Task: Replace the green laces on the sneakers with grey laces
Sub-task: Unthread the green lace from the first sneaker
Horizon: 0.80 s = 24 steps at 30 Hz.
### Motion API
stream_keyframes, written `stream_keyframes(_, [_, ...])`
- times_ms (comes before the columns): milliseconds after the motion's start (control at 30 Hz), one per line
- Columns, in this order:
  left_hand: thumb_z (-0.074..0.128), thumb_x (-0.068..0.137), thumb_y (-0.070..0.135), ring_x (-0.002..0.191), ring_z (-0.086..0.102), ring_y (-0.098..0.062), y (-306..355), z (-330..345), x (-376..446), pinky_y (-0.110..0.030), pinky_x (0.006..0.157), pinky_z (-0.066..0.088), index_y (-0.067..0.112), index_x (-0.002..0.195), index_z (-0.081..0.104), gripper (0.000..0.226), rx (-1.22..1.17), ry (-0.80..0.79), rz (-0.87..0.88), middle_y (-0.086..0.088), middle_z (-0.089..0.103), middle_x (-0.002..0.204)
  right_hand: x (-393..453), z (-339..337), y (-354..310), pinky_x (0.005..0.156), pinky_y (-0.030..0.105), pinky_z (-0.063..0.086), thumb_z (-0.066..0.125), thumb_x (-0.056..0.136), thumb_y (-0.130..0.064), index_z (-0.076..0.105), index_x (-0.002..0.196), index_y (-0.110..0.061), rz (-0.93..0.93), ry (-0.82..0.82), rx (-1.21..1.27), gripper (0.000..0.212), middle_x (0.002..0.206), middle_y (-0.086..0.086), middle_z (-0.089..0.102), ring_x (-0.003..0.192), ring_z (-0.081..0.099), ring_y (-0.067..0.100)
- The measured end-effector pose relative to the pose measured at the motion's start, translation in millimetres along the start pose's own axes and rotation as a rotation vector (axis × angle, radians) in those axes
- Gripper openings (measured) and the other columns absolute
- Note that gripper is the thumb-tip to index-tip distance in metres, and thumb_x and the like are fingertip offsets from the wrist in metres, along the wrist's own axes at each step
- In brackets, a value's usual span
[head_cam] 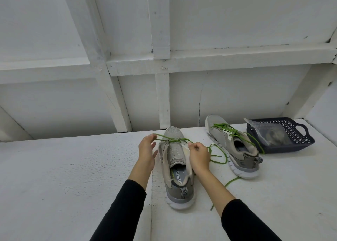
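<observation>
The green lace (175, 140) on the near sneaker (176, 167) is almost out — only the lowest crossing near the toe is threaded, and the eyelets below it stand bare over the tongue. I pinch one strand between thumb and fingertips of my left hand (146, 150), lifted out to the left so it runs taut from the eyelet and should slide rather than snag. My right hand (198, 156) is curled on the right eyelet flap, fingers pinching there, I think to brace the shoe against the pull; whether it also grips the lace I cannot tell. The freed length trails off to the right in loops across the white table (73, 177) and back past my right sleeve. The far sneaker (232, 147) sits beside it to the right, laced in green, untouched as far as I can judge. Just beyond it stands a dark basket (300, 140) holding a clear bag (268, 133), probably the grey laces, kept within reach for the rethreading.
</observation>
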State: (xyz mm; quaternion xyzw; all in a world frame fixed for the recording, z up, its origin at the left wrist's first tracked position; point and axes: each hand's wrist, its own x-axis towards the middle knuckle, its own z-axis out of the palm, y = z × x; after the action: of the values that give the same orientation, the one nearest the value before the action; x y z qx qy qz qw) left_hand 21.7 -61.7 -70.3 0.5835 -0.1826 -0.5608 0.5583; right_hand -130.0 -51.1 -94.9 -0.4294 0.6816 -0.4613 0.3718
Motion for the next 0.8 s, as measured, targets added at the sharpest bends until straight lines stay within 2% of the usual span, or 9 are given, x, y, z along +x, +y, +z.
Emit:
stream_keyframes(133, [0.054,0.097,0.017,0.107,0.052,-0.017,-4.4,-6.9,5.7,-0.032,0.083,0.043,0.014,0.103,0.061,0.011,-0.066,0.121,-0.170,0.001,0.062,0.106,-1.1,-0.9,-0.9,0.048,0.015,0.028,0.054,0.098,-0.024,0.053,0.073,-0.009,-0.012,-0.006,-0.041,0.029,0.064,-0.002,0.052,0.059,0.044,0.007])
stream_keyframes(200, [0.053,0.096,0.013,0.105,0.053,-0.018,-2.5,-3.4,5.4,-0.033,0.085,0.044,0.012,0.111,0.060,0.017,0.039,0.191,-0.053,-0.002,0.061,0.113,-1.3,-0.4,-0.9,0.047,0.014,0.027,0.053,0.098,-0.024,0.052,0.073,-0.009,-0.016,-0.002,-0.049,0.029,0.064,-0.002,0.052,0.058,0.044,0.007])
stream_keyframes(267, [0.051,0.097,0.011,0.103,0.054,-0.016,1.5,0.6,2.1,-0.026,0.083,0.042,0.013,0.112,0.060,0.018,0.204,0.276,0.230,0.000,0.060,0.112,-1.1,0.2,-1.1,0.049,0.017,0.029,0.053,0.098,-0.024,0.052,0.072,-0.009,-0.024,0.000,-0.057,0.030,0.063,-0.002,0.051,0.058,0.043,0.009])
stream_keyframes(333, [0.051,0.098,0.010,0.098,0.057,-0.011,6.8,3.9,-4.6,-0.014,0.076,0.041,0.015,0.109,0.063,0.018,0.388,0.222,0.546,0.003,0.062,0.106,-1.0,1.1,-0.4,0.050,0.022,0.030,0.053,0.098,-0.023,0.051,0.071,-0.010,-0.032,0.000,-0.061,0.031,0.062,-0.001,0.050,0.057,0.042,0.010])
stream_keyframes(400, [0.053,0.097,0.011,0.092,0.059,-0.004,9.3,9.1,-3.6,-0.013,0.074,0.043,0.021,0.100,0.067,0.018,0.584,0.063,0.686,0.006,0.067,0.102,-1.1,1.7,0.3,0.051,0.024,0.029,0.052,0.098,-0.023,0.050,0.070,-0.010,-0.035,0.000,-0.057,0.031,0.062,-0.001,0.050,0.057,0.042,0.011])
stream_keyframes(467, [0.056,0.094,0.014,0.091,0.062,-0.006,9.6,16.8,2.0,-0.025,0.080,0.050,0.028,0.094,0.069,0.019,0.834,-0.092,0.690,0.009,0.070,0.099,-0.7,2.2,0.7,0.051,0.025,0.030,0.052,0.098,-0.023,0.050,0.070,-0.010,-0.038,0.001,-0.050,0.031,0.062,0.000,0.050,0.057,0.042,0.011])
stream_keyframes(567, [0.055,0.093,0.018,0.105,0.061,-0.016,5.2,27.6,5.8,-0.033,0.088,0.050,0.028,0.104,0.070,0.021,1.227,-0.228,0.609,0.006,0.069,0.111,-0.1,2.2,1.1,0.051,0.025,0.030,0.053,0.098,-0.023,0.048,0.068,-0.011,-0.039,-0.004,-0.044,0.032,0.061,-0.001,0.049,0.058,0.042,0.012])
stream_keyframes(667, [0.056,0.092,0.019,0.112,0.056,-0.023,-2.8,31.5,8.0,-0.036,0.092,0.047,0.030,0.115,0.068,0.028,1.438,-0.197,0.655,0.000,0.067,0.117,0.2,1.9,1.9,0.052,0.025,0.031,0.053,0.098,-0.023,0.049,0.068,-0.011,-0.040,-0.010,-0.050,0.032,0.061,-0.001,0.049,0.058,0.042,0.012])
stream_keyframes(800, [0.059,0.093,0.027,0.112,0.048,-0.025,-10.0,32.5,10.6,-0.037,0.091,0.038,0.031,0.113,0.069,0.022,1.476,-0.109,0.752,0.005,0.068,0.111,1.6,1.7,2.7,0.052,0.021,0.032,0.054,0.098,-0.023,0.049,0.068,-0.012,-0.026,-0.012,-0.030,0.032,0.063,-0.002,0.050,0.060,0.044,0.012])
